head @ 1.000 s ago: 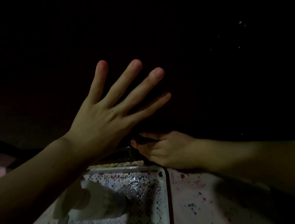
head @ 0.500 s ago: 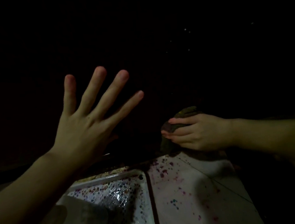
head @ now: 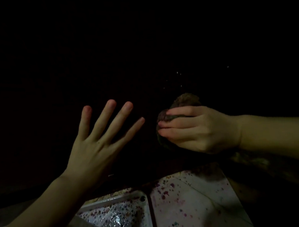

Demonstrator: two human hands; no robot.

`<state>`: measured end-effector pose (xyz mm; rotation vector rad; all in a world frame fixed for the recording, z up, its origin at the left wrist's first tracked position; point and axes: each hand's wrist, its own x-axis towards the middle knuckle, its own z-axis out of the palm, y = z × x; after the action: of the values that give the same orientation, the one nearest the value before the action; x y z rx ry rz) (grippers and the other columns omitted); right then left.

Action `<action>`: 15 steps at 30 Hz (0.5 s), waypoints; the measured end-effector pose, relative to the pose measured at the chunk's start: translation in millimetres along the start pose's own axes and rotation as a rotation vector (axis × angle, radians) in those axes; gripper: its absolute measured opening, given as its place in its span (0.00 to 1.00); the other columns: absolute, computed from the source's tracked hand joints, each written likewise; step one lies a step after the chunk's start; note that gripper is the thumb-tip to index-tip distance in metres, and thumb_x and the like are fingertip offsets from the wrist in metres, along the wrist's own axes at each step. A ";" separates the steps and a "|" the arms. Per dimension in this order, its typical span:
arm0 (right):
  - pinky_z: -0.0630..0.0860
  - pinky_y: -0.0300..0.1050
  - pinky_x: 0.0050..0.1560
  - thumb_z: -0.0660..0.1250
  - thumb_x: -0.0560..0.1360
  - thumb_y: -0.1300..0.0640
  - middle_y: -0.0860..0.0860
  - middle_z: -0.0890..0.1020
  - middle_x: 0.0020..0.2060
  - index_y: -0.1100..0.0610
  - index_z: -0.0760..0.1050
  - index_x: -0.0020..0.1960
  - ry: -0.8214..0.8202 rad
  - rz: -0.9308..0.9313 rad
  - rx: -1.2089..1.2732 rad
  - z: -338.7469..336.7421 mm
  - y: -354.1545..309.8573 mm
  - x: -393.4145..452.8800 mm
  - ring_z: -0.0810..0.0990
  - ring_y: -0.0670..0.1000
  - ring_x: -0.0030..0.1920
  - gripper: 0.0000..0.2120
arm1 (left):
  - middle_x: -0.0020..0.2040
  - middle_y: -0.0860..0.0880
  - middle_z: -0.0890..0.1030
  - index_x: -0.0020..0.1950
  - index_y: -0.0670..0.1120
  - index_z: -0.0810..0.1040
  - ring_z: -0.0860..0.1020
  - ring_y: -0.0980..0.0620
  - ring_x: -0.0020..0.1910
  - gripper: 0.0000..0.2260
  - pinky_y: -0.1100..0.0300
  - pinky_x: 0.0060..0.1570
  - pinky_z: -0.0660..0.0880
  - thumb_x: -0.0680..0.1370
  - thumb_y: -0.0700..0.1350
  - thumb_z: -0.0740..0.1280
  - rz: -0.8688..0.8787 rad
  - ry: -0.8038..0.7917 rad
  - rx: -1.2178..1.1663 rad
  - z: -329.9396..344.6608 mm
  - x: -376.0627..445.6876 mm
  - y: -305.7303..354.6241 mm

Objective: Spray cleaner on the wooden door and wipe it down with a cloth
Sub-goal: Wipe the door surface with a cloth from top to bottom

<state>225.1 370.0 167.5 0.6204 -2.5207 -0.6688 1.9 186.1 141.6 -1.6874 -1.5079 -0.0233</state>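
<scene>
Low on the dark wooden door [head: 139, 50], close above its bottom edge, your right hand [head: 199, 129] holds the cloth [head: 183, 100] bunched up, the fingers curled round it and pressing it on the wood. Your left hand [head: 97, 141] lies beside it on the same surface, the fingers straight and spread, holding nothing; it seems to steady the door. The door fills nearly all the view in front of you, and it is so dark that you cannot see its grain, nor how wet it is; only a few pale specks [head: 177, 73] show a little above the cloth, perhaps drops of cleaner. No spray bottle is in view. I judge that the spraying is done here and the wiping is in hand. The unwiped part lies above both hands and runs upward, along the long axis of the door, so the next stroke should go up. The right hand is the nearer one to it, since it has the cloth already. Below the door you see the speckled floor tiles [head: 189, 209].
</scene>
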 end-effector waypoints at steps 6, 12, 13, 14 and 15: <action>0.69 0.55 0.69 0.63 0.80 0.62 0.58 0.80 0.61 0.63 0.81 0.58 0.189 -0.023 -0.238 -33.6 34.9 31.4 0.78 0.56 0.63 0.11 | 0.79 0.42 0.45 0.78 0.49 0.53 0.45 0.37 0.77 0.45 0.34 0.71 0.41 0.66 0.50 0.73 0.055 0.009 0.037 -2.5 2.9 -0.2; 0.67 0.53 0.69 0.65 0.79 0.59 0.54 0.79 0.63 0.58 0.81 0.59 0.077 -0.040 -0.210 1.1 42.3 -32.8 0.77 0.55 0.65 0.11 | 0.79 0.40 0.48 0.77 0.50 0.56 0.47 0.36 0.77 0.49 0.33 0.71 0.42 0.62 0.50 0.79 0.053 -0.053 0.069 -14.4 12.9 1.6; 0.67 0.53 0.70 0.66 0.78 0.59 0.54 0.79 0.63 0.59 0.81 0.58 0.003 -0.070 -0.175 14.0 31.7 -49.4 0.77 0.55 0.64 0.11 | 0.79 0.40 0.48 0.78 0.51 0.55 0.47 0.36 0.77 0.51 0.33 0.71 0.42 0.61 0.49 0.80 0.060 -0.062 0.077 -16.5 16.3 2.3; 0.66 0.53 0.70 0.66 0.78 0.58 0.54 0.80 0.62 0.59 0.82 0.56 -0.094 -0.109 -0.150 25.3 21.5 -63.7 0.77 0.55 0.64 0.10 | 0.78 0.40 0.49 0.78 0.51 0.55 0.47 0.36 0.77 0.51 0.33 0.71 0.42 0.61 0.47 0.80 0.068 -0.074 0.087 -18.3 20.5 3.1; 0.66 0.52 0.71 0.66 0.78 0.58 0.54 0.81 0.60 0.59 0.83 0.54 -0.182 -0.143 -0.141 32.3 12.5 -72.9 0.77 0.54 0.63 0.09 | 0.78 0.40 0.49 0.78 0.52 0.55 0.46 0.37 0.77 0.52 0.33 0.71 0.41 0.60 0.47 0.80 0.075 -0.091 0.096 -19.6 24.9 4.1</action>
<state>262.1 428.9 126.7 0.7222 -2.5825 -0.9866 21.9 195.0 164.9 -1.6861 -1.4868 0.1654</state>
